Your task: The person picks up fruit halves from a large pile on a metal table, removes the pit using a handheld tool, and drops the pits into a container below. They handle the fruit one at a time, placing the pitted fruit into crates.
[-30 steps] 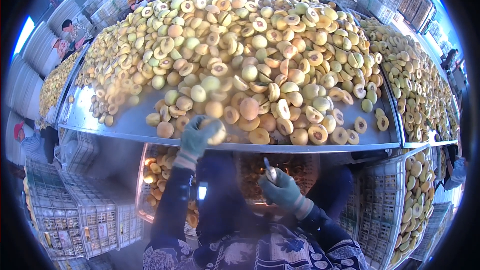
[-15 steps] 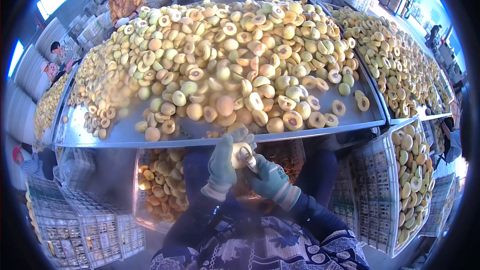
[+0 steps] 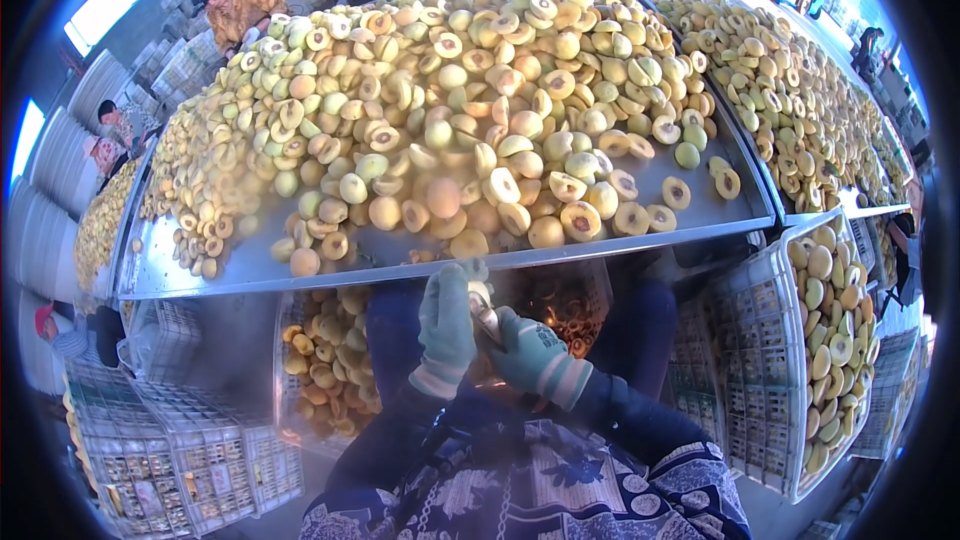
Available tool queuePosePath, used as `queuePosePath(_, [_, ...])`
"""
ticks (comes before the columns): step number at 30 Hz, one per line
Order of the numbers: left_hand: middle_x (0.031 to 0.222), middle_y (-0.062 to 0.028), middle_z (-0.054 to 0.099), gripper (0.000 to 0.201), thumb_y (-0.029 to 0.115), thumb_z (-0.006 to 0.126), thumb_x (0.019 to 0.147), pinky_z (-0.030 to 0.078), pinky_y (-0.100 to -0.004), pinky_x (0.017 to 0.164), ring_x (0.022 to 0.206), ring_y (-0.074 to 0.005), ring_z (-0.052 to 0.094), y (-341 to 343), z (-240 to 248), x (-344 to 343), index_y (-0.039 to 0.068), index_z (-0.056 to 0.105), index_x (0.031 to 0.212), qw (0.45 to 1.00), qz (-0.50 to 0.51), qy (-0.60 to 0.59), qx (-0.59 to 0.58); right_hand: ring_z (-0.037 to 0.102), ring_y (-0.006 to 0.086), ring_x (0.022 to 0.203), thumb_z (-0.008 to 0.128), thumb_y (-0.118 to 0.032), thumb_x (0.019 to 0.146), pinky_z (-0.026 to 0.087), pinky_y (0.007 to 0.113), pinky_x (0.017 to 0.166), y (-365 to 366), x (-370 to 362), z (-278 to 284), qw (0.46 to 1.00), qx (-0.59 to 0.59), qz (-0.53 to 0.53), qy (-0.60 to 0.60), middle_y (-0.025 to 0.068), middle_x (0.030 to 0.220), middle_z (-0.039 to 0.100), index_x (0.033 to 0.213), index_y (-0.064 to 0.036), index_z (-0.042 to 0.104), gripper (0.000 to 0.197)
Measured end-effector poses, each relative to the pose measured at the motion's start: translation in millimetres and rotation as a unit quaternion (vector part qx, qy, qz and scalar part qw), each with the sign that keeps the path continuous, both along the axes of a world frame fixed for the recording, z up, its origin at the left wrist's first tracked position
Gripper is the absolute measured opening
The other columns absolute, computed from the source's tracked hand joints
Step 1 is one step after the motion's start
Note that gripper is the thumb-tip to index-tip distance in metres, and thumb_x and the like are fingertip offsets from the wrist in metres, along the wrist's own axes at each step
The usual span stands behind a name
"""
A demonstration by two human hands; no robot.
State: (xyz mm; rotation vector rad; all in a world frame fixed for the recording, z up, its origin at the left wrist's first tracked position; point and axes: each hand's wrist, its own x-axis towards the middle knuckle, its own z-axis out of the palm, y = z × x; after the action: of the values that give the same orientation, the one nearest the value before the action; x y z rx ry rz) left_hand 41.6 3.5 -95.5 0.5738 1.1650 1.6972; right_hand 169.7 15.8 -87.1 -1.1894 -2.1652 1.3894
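Note:
My left hand (image 3: 445,328), in a grey-green knit glove, is closed around a pale peach half (image 3: 481,292), mostly hidden by the fingers. My right hand (image 3: 537,352), gloved alike, grips a small metal coring tool (image 3: 487,320), its end against the peach half. Both hands meet just below the near edge of a metal table (image 3: 680,240). A large heap of halved yellow-green peaches (image 3: 440,130) covers most of that table, some with brown hollows showing.
Between my knees sits a crate with peach halves (image 3: 330,365) on its left and brown scraps (image 3: 572,325) on its right. A crate of halves (image 3: 828,340) stands at my right, stacked crates (image 3: 170,450) at my left. Several people work around; one person (image 3: 240,10) bends over the far left.
My hands have drawn slightly closer together, and the peach half is more covered by my left glove. The whole view has shifted and tilted slightly. The tool stays at the peach half.

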Motion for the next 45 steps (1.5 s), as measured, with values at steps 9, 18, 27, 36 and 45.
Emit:
queuePosePath(9, [0.112, -0.0131, 0.060, 0.046, 0.035, 0.048, 0.093, 0.052, -0.0333, 0.083, 0.098, -0.0251, 0.061, 7.2, 13.6, -20.9, -0.002, 0.052, 0.121, 0.980, -0.170, 0.009, -0.106, 0.061, 0.0402, 0.080, 0.057, -0.033, 0.088, 0.048, 0.045, 0.069, 17.7, 9.6, -20.1, 0.992, 0.114, 0.052, -0.033, 0.0206, 0.083, 0.063, 0.105, -0.0092, 0.055, 0.029])
queuePosePath(18, [0.119, -0.0165, 0.056, 0.044, 0.020, 0.043, 0.094, 0.043, -0.0367, 0.096, 0.103, -0.0265, 0.057, 4.3, -12.1, -12.1, -0.005, 0.046, 0.129, 0.966, -0.165, 0.174, 0.098, 0.055, 0.0054, 0.079, 0.062, -0.017, 0.089, 0.048, 0.023, 0.069, 3.3, 4.9, -8.4, 0.933, -0.228, -0.150, 0.235, -0.0027, 0.087, 0.060, 0.105, -0.0034, 0.056, 0.022])
queuePosePath(27, [0.109, -0.0206, 0.060, 0.053, 0.036, 0.046, 0.092, 0.050, -0.0361, 0.083, 0.091, -0.0270, 0.060, 8.8, 6.4, -12.7, -0.008, 0.050, 0.121, 0.985, -0.096, -0.145, -0.019, 0.062, 0.0374, 0.074, 0.065, -0.022, 0.081, 0.049, 0.042, 0.063, 8.9, 16.7, -1.5, 0.988, 0.119, -0.073, 0.061, 0.0178, 0.080, 0.063, 0.100, -0.0079, 0.055, 0.026])
queuePosePath(36, [0.114, -0.0186, 0.058, 0.043, 0.032, 0.045, 0.095, 0.052, -0.0395, 0.082, 0.097, -0.0271, 0.060, 0.5, 13.3, 11.6, -0.003, 0.052, 0.120, 0.995, -0.062, -0.072, 0.021, 0.062, 0.0345, 0.077, 0.062, -0.021, 0.084, 0.046, 0.040, 0.070, -15.8, 1.4, -12.9, 0.968, -0.100, -0.116, 0.201, 0.0208, 0.083, 0.062, 0.104, -0.0027, 0.055, 0.028])
queuePosePath(45, [0.110, -0.0153, 0.062, 0.029, 0.022, 0.051, 0.094, 0.054, -0.0371, 0.081, 0.098, -0.0263, 0.062, -4.2, 9.6, 12.1, 0.000, 0.056, 0.111, 0.998, -0.014, -0.060, 0.019, 0.062, 0.0297, 0.071, 0.060, -0.026, 0.088, 0.048, 0.037, 0.063, -12.1, 4.2, -19.7, 0.996, 0.029, -0.038, 0.079, 0.0175, 0.080, 0.061, 0.103, -0.0036, 0.053, 0.028])
